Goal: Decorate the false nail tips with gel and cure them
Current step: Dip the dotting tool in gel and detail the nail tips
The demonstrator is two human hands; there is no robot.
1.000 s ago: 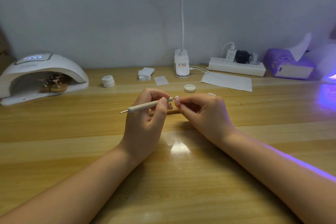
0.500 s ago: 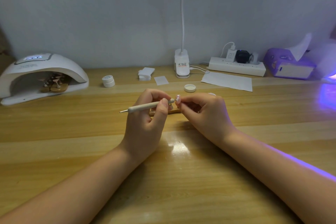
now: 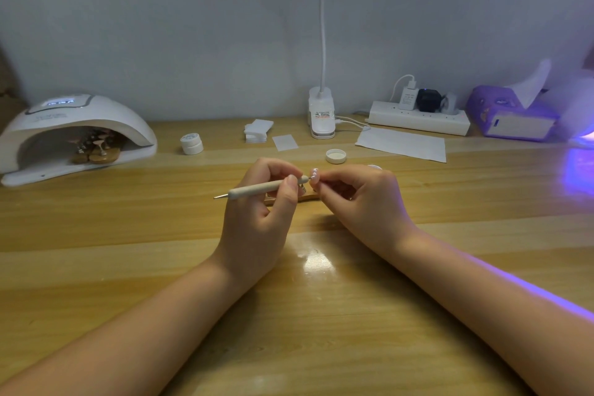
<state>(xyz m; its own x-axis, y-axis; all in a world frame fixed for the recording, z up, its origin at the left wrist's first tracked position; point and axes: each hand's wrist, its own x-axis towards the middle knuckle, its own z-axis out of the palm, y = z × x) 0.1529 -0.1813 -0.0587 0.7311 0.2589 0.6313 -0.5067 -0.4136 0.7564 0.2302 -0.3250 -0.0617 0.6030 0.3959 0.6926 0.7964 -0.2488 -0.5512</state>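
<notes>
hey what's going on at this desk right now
A person is decorating a false nail tip. The left hand grips a dotting pen, its end at the tip, which the right hand pinches. Other tips on stands sit inside the curing lamp at the left. A closed gel jar and a loose lid lie on the wooden desk.

You are working in soft, dim, even light with a white glare patch on the table between your wrists, violet glow spilling in from the right edge along your forearm, faint shadows, and wide-angle bending at the borders
</notes>
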